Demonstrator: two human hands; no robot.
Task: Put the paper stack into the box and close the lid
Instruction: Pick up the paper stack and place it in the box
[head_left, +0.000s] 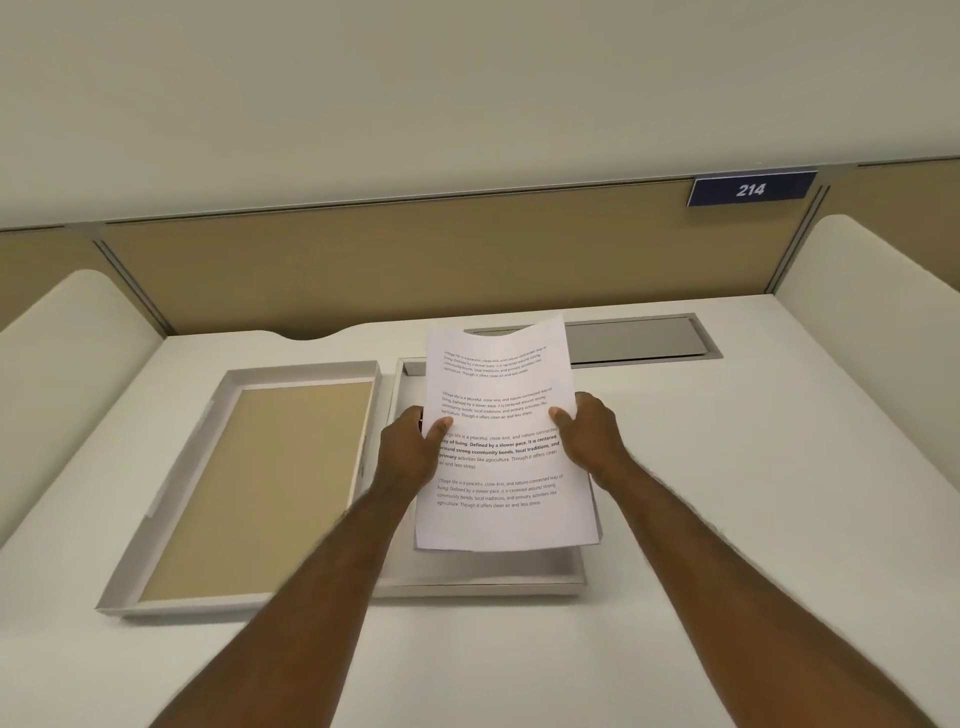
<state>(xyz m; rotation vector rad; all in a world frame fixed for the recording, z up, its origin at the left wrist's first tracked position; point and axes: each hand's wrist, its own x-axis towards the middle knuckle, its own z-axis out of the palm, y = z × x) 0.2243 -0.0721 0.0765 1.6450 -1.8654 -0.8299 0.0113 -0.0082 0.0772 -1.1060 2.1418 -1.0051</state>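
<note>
A white paper stack (501, 467) with printed text is held tilted above the open box (483, 582), its near edge low over the box's inside. My left hand (410, 447) grips the stack's left edge, thumb on top. My right hand (592, 436) grips the right edge, thumb on top. The box is a shallow white tray at the desk's middle, mostly hidden by the paper. Its lid (249, 488) lies upside down to the left, white-rimmed with a tan inside, touching or almost touching the box.
The white desk (727, 493) has a grey cable cover (634, 338) set in behind the box. A tan partition (363, 270) stands at the back with a blue sign reading 214 (750, 189). White side panels (883, 322) rise at both sides.
</note>
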